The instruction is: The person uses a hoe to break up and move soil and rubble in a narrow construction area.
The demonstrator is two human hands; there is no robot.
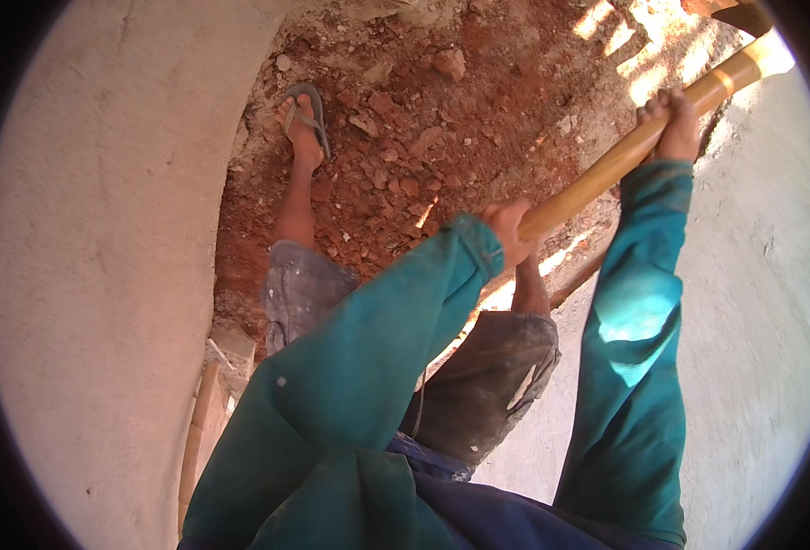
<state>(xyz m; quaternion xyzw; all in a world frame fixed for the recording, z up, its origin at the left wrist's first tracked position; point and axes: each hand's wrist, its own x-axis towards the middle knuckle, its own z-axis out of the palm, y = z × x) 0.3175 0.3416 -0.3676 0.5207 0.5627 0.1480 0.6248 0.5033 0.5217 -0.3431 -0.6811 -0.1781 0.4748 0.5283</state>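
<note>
Both my hands are closed round a long wooden tool handle (602,176) that slants up to the right. My left hand (509,231) grips its lower end, in front of my body. Farther up the shaft, my right hand (678,130) is wrapped round it near a lighter band. A dark rusty metal head (742,16) shows at the handle's far end, cut off by the picture's upper right rim, so its exact kind cannot be made out. Below and beyond the handle lies loose reddish soil (377,119) with broken clods and stones.
A pale plastered wall (111,229) rises along the left, and another pale wall (735,275) stands on the right. My left foot in a grey flip-flop (318,115) rests on the rubble. Wooden pieces (198,422) lean low by the left wall. Sunlight patches the upper right ground.
</note>
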